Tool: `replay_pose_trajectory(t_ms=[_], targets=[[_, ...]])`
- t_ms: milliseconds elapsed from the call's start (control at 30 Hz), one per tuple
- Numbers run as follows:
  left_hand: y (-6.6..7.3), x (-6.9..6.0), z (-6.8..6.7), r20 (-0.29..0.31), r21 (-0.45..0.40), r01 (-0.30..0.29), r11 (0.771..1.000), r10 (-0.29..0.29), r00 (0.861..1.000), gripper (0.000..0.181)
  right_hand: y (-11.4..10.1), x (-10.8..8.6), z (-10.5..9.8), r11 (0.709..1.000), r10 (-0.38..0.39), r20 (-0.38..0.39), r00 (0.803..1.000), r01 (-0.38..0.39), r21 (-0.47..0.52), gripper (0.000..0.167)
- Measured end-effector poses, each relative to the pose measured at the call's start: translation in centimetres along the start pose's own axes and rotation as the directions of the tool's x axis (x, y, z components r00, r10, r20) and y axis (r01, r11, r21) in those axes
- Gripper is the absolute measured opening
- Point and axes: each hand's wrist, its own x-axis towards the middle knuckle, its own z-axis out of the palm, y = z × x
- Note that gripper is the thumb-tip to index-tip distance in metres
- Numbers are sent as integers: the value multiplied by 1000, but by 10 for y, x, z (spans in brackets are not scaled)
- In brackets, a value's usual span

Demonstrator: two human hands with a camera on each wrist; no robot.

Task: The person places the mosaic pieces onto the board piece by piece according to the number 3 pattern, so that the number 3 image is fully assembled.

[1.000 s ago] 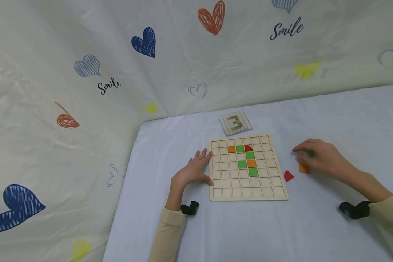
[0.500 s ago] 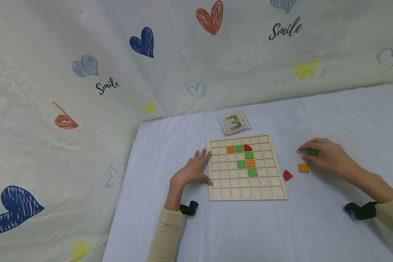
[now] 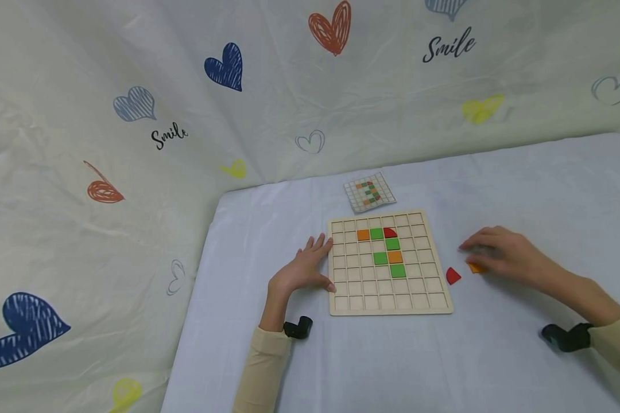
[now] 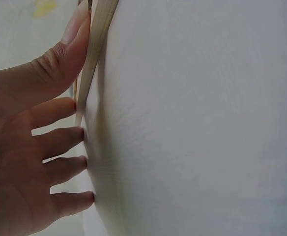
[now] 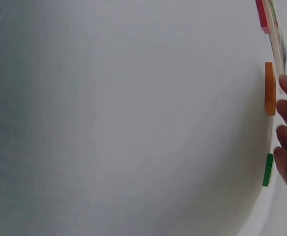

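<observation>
A wooden grid board (image 3: 361, 304) lies on the white table, with several green tiles, orange tiles and a red quarter-round piece in its cells. My left hand (image 3: 305, 269) is spread at the board's left edge; in the left wrist view its thumb (image 4: 60, 64) rests against the wooden rim (image 4: 97, 44). To the right of the board, my right hand (image 3: 511, 255) hovers with loosely bent fingers over an orange tile (image 3: 476, 268), partly covering it. The right wrist view shows this orange tile (image 5: 270, 88) and a green tile (image 5: 268, 170) on the table below the fingertips (image 5: 283, 105). Nothing shows between them.
A loose red quarter-round piece (image 3: 453, 276) lies between the board and the orange tile. Behind the board is a pattern card (image 3: 359, 198) with a similar coloured figure. A cloth backdrop (image 3: 274, 115) with hearts hangs behind the table.
My right hand shifts right, then back left and nearer the orange tile, now partly covering it. The green tile, visible by its fingers before, is hidden in the head view. The left hand stays put.
</observation>
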Motion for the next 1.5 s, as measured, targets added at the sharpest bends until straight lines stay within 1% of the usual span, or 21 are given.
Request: replay_pose_trajectory(t_ms=[100,200,333,400,567,633,767,867,900,1033,1167,1300,1400,1500], targets=[[1,0,-1,-3,0,2,1000,-2,1000,114,-4,1,2,999,-30,35,999,30,20,37],[2,0,-1,-2,1,7,1000,-7,1000,114,-9,2,3,999,-49,88,995,47,23,38],[1,0,0,0,5,9,1000,-9,1000,114,-16,3,5,999,-40,130,991,38,18,39],[0,1,0,2,8,10,1000,-10,1000,114,-16,3,7,998,-52,133,990,49,28,39],[0,1,0,3,11,13,1000,-13,1000,114,-13,3,11,993,-116,120,986,111,46,37],[0,1,0,3,11,14,1000,-14,1000,114,-13,3,12,992,-122,119,985,118,41,36],[0,2,0,7,9,17,1000,-17,1000,115,-15,5,12,994,-103,134,986,98,43,37],[-1,2,0,11,6,20,1000,-20,1000,115,-17,6,10,993,-88,152,984,75,87,39],[-3,3,2,5,11,16,1000,-16,1000,115,-18,7,10,992,-86,157,984,70,103,40],[-2,2,1,2,8,16,1000,-16,1000,114,-19,8,9,982,-80,159,984,51,180,42],[0,0,0,9,-3,21,1000,-21,1000,114,-21,9,9,976,-62,174,983,23,219,40],[1,1,-1,11,-5,24,1000,-24,1000,115,-24,10,9,978,-71,172,982,34,207,38],[1,1,-1,10,-2,23,1000,-23,1000,115,-25,11,9,980,-87,156,984,56,190,37],[1,1,-1,10,-1,24,1000,-24,1000,115,-26,12,8,980,-85,143,986,57,191,36]])
